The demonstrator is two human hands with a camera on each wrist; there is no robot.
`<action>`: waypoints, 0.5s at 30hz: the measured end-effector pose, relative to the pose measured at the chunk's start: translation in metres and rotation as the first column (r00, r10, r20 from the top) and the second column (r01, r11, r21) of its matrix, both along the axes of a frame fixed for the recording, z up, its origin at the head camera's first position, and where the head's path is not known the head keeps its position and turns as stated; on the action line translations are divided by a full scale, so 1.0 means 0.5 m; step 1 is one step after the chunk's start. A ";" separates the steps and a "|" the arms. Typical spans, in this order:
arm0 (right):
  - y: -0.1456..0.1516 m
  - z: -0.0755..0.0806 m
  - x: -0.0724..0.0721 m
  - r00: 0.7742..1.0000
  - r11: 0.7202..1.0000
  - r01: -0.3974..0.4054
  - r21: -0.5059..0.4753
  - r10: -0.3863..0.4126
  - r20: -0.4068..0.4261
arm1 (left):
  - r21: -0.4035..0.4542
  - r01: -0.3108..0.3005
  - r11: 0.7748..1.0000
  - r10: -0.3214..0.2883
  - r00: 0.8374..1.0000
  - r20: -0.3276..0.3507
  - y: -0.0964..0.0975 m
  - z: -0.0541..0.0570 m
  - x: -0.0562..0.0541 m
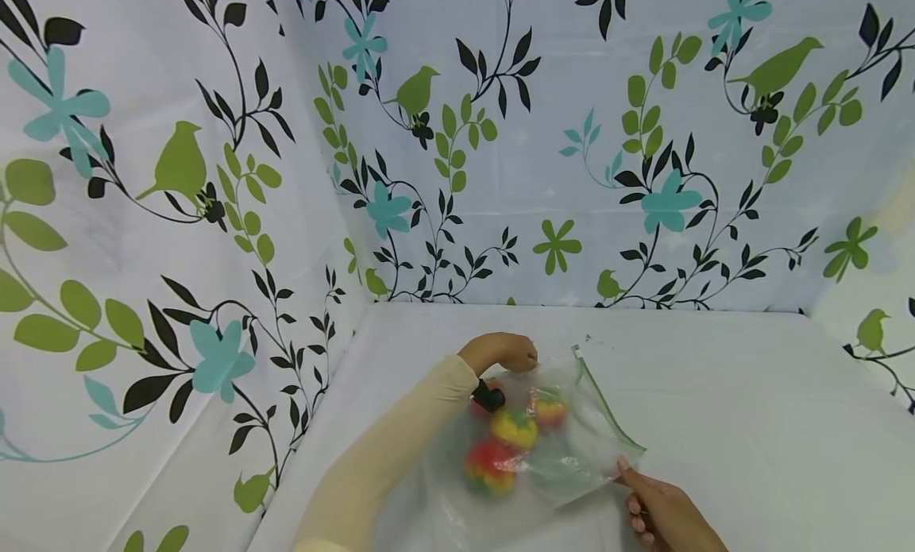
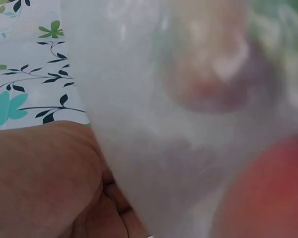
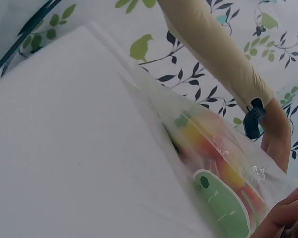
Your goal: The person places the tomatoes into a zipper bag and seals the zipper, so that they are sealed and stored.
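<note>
A clear zip bag (image 1: 572,449) with a green strip along its right edge holds several round red-and-yellow pieces (image 1: 513,430) that look like fruit or peppers. My left hand (image 1: 503,351) grips the bag's far edge, fingers curled and partly hidden behind the plastic in the left wrist view. At the near right corner, just below the end of the green strip, my right hand (image 1: 661,508) pinches the bag between thumb and fingers. The right wrist view shows a pale green printed shape (image 3: 223,203) on the bag, beside the pieces.
A white cloth (image 1: 750,409) covers the table under the bag. Behind and to the left hang white curtains (image 1: 457,218) printed with birds, leaves and flowers. A dark wrist camera (image 1: 489,396) sits on my left wrist, over the bag.
</note>
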State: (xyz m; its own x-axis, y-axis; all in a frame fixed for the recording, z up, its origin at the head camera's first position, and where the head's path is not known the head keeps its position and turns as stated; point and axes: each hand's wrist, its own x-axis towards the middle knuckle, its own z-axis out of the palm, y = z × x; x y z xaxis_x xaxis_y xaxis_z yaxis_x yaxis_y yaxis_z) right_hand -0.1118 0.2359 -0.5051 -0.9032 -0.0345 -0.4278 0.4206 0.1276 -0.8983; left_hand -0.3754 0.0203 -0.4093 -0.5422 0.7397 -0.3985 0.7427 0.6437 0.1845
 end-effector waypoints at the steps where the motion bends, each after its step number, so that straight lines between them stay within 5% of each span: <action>1: 0.004 0.002 -0.005 1.000 1.000 0.006 -0.008 -0.006 0.001 | 0.000 -0.003 1.000 0.003 1.000 0.000 -0.006 -0.001 0.000; 7: 0.018 0.014 -0.030 0.998 0.996 0.054 -0.075 -0.055 -0.009 | 0.027 -0.031 0.999 0.030 0.999 0.028 -0.049 -0.006 0.006; 15: 0.011 0.026 -0.073 0.989 0.990 0.136 -0.042 -0.138 -0.048 | 0.086 -0.078 0.993 0.068 0.992 0.110 -0.113 -0.017 0.004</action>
